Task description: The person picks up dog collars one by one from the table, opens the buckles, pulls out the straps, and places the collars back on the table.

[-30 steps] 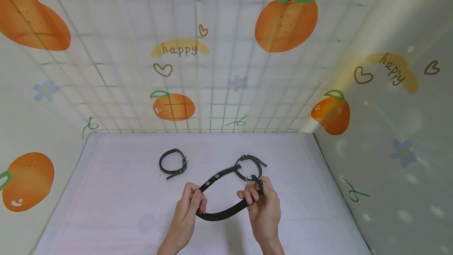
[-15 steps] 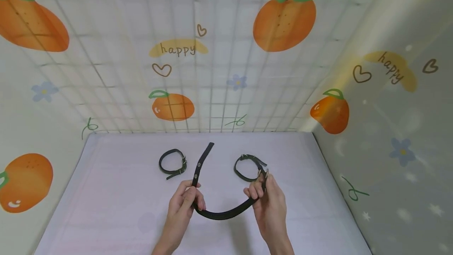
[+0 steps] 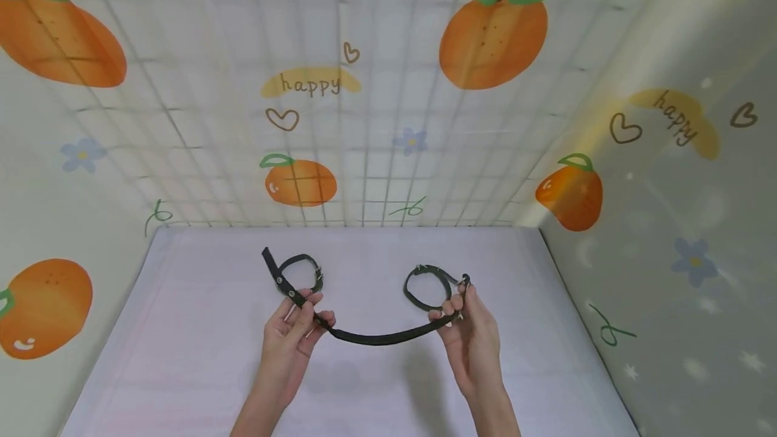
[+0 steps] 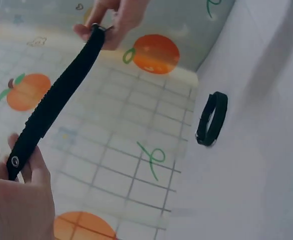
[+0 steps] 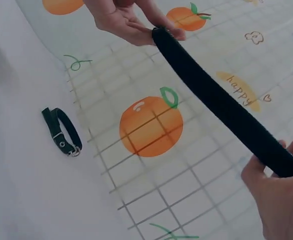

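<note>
The fingers of your left hand (image 3: 290, 334) and right hand (image 3: 476, 332) pinched the black buckle collar (image 3: 382, 340), unfastened above the near desk (image 3: 206, 302), its buckling seemingly left to do, while the far-left collar (image 3: 299, 258) and far-right collar (image 3: 407, 288) lay looped, apparently buckled.

The head view looks forward and down, while both wrist views (nearer, tilted) share the black strap (image 4: 61, 95).
</note>
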The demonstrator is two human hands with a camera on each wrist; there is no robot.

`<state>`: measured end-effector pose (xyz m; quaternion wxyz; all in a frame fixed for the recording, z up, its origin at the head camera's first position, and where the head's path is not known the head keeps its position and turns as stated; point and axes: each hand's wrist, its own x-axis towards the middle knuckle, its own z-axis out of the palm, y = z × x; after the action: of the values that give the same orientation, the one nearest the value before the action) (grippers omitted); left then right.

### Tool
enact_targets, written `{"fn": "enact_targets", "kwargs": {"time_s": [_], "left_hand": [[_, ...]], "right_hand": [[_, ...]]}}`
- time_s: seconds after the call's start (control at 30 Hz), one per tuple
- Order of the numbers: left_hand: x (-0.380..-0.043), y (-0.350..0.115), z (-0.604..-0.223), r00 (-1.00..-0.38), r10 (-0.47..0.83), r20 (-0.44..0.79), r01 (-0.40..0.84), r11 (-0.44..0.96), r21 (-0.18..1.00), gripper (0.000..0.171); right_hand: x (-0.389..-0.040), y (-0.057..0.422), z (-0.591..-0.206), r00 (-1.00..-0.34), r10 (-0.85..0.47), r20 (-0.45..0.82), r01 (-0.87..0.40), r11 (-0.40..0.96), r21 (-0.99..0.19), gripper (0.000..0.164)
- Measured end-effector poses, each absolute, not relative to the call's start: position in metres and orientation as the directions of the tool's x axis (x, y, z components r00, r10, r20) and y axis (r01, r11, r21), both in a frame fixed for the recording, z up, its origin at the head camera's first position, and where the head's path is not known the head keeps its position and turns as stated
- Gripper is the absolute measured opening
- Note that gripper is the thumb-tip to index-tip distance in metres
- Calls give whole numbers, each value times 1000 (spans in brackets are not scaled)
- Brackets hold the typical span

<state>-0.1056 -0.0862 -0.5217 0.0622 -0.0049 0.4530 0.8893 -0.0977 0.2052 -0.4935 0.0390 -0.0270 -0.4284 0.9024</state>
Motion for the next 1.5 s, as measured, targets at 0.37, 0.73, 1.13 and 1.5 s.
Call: {"fn": "enact_targets", "kwargs": {"time_s": [0.37, 0.73, 1.13, 1.5], "left_hand": [[-146, -113, -531, -977, -130, -171, -67, -571, 818, 37], [-186, -142, -546, -949, -176, -262, -107, -601, 792, 43], [-241, -178, -557, -943, -90, -319, -227, -526, 820, 37], [-294, -201, -581, -942, -38, -334, -311, -275, 910, 55]], "right_hand": [[-126, 213, -506, -959, 254, -124, -20, -496, -868, 30], [-157, 234, -527, -923, 376, -84, -48, -328, -943, 40], [-206, 259, -541, -936, 341, -84, 74, -43, -996, 41], [-248, 267, -554, -961, 216, -170, 188, 69, -980, 47]]}}
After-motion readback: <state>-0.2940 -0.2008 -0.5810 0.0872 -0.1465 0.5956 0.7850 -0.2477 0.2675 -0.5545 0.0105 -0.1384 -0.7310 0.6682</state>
